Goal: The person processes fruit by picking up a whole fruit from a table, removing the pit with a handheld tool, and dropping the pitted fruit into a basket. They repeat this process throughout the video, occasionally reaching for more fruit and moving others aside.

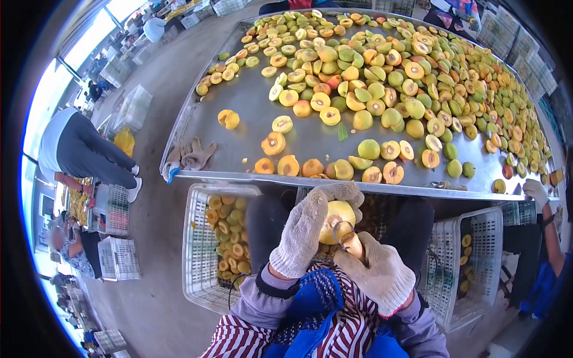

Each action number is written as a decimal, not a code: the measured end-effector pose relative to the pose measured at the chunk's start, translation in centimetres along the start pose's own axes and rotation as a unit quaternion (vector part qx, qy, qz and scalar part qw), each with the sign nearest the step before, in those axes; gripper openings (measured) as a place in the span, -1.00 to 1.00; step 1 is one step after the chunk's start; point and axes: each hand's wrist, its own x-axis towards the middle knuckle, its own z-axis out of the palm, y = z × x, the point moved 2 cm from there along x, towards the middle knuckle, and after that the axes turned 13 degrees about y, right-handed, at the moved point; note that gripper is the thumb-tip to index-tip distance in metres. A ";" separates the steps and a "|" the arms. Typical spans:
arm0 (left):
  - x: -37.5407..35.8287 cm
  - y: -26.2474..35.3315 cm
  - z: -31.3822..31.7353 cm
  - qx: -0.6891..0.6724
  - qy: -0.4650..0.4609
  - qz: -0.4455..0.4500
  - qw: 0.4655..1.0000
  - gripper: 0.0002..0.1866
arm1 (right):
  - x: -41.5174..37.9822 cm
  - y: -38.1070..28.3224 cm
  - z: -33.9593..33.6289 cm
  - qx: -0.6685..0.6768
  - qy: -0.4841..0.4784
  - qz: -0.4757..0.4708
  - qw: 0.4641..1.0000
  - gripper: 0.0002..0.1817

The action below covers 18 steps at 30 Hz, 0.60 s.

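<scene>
Both of my hands wear pale knitted gloves. My left hand [304, 230] is wrapped round a halved yellow fruit [337, 222], its cut face turned up over my lap. In my right hand [380, 269] is a small tool [353, 243] with a light handle and a metal loop, which touches the fruit's cut face near the centre. Just beyond my hands, the metal table [230, 152] carries a large heap of halved fruits [382, 71], with a few halves [312, 168] along its near edge.
Spare gloves [194, 155] lie at the table's near left corner, and another tool [447, 186] at the near edge. Crates [191, 250] with fruit stand left and right of my legs. A co-worker's gloved hand [535, 191] is at far right; another person [83, 146] bends at left.
</scene>
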 end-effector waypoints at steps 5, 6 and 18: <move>-0.6 -0.1 0.6 0.022 -0.031 0.028 0.999 -0.11 | -0.3 0.0 -0.1 -0.002 0.012 -0.007 1.000 -0.71; -0.9 -0.2 0.7 0.023 -0.032 0.028 0.999 -0.11 | -0.4 0.0 -0.1 0.004 0.012 -0.008 1.000 -0.71; -1.1 1.2 1.8 0.068 -0.110 0.076 0.989 -0.35 | -1.4 0.8 -0.3 0.257 -0.179 0.321 0.894 -0.68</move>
